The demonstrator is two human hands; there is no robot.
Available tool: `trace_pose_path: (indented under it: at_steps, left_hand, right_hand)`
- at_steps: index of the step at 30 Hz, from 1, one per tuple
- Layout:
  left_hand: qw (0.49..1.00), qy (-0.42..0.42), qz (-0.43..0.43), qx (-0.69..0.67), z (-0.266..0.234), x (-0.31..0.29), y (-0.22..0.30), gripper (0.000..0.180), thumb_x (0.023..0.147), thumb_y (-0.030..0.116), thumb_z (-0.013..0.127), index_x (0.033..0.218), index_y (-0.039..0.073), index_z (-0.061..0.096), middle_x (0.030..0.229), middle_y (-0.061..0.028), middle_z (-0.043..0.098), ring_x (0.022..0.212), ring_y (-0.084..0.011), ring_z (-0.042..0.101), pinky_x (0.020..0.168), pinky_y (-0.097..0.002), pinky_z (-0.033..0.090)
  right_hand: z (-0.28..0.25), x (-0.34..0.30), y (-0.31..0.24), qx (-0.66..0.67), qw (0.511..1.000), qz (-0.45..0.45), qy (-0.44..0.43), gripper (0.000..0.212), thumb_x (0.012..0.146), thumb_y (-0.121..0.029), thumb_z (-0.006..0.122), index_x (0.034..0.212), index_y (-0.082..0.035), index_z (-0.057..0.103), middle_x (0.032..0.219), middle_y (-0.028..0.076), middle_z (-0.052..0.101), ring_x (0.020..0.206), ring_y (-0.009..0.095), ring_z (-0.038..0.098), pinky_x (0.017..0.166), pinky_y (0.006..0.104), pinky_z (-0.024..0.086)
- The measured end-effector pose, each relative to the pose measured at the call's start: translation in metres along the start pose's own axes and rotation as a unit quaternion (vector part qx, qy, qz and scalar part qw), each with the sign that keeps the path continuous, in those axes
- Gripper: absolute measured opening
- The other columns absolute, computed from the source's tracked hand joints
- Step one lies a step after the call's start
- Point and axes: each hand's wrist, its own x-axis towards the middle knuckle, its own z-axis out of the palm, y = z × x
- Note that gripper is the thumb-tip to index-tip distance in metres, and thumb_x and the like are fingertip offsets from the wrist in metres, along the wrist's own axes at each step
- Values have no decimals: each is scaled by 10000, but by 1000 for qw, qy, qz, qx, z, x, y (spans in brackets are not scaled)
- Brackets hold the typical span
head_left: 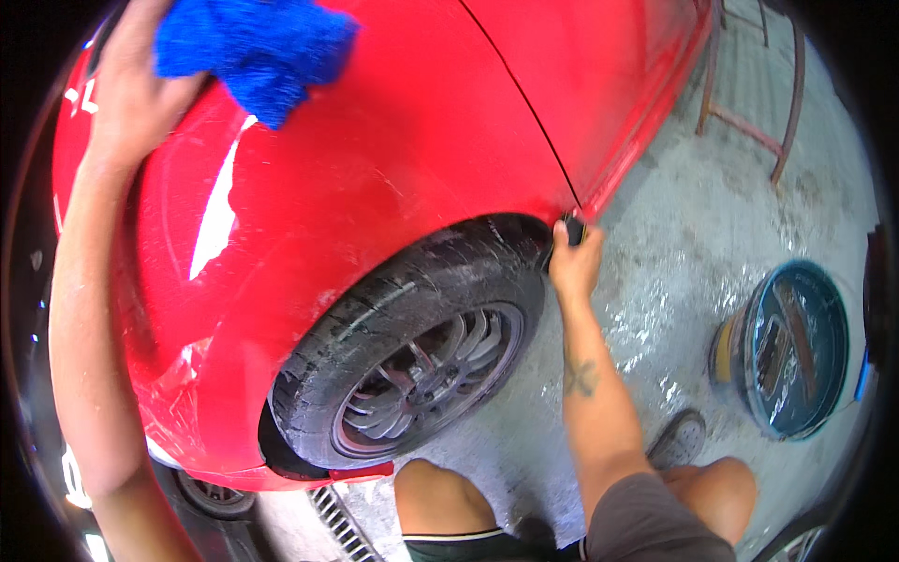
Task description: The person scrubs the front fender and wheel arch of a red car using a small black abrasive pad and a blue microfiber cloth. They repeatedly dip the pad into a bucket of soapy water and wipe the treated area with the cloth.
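My left hand (140, 98) reaches to the upper left over a red car's front fender (309, 187), gripping a fluffy blue cloth (257, 56). Its thumb lies against the cloth's edge, while the fingertips are hidden or beyond the top of the picture. Down by the rear of the wheel arch, my right hand (575, 267) is closed around a small black block-like object (575, 229). That object is at the fender's lower corner, beside the door seam; most of it is covered by the fingers. Between my arms sits the black tire (323, 375) with its grey multi-spoke wheel (433, 375).
A dark bucket (833, 290) with liquid and dark pieces in it stands on the wet grey floor (655, 281) to the right. Farther back is a rusty metal stand (749, 126). A floor grate (342, 525) runs below the bumper. Another car's wheel (215, 496) shows at lower left.
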Motion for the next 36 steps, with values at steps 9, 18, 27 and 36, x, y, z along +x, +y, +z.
trace_pose_path:
  at_steps: [9, 18, 27, 36]
  left_hand:
    - [994, -79, 75, -6, 7, 38, 74, 299, 722, 170, 861, 1004, 164, 762, 1371, -151, 676, 1348, -450, 584, 1091, -566, 500]
    - [998, -11, 44, 30, 84, 41, 148, 206, 799, 341, 801, 941, 193, 788, 1377, -79, 654, 1441, -395, 512, 1069, -635, 463]
    - [987, -37, 148, -50, 144, 56, 195, 155, 790, 278, 744, 907, 202, 812, 1177, -9, 692, 1364, -285, 572, 953, -471, 520]
    - [990, -46, 120, -60, 149, 56, 199, 189, 798, 256, 765, 977, 233, 824, 1170, 11, 708, 1299, -246, 601, 956, -438, 508]
  right_hand:
    - [2, -8, -1, 43, 999, -11, -14, 550, 923, -375, 848, 1208, 24, 599, 1121, 267, 728, 1068, 438, 709, 948, 509, 532]
    - [4, 5, 12, 88, 996, -14, -4, 567, 933, -393, 839, 1205, 30, 579, 1132, 259, 699, 1063, 436, 692, 965, 510, 519]
    - [1, 22, 10, 54, 998, -23, 0, 558, 952, -370, 828, 1212, 48, 564, 1114, 291, 688, 1102, 459, 681, 1011, 507, 502]
    - [5, 20, 18, 61, 998, -1, -1, 554, 956, -383, 825, 1221, 33, 573, 1136, 300, 697, 1085, 459, 690, 977, 500, 518]
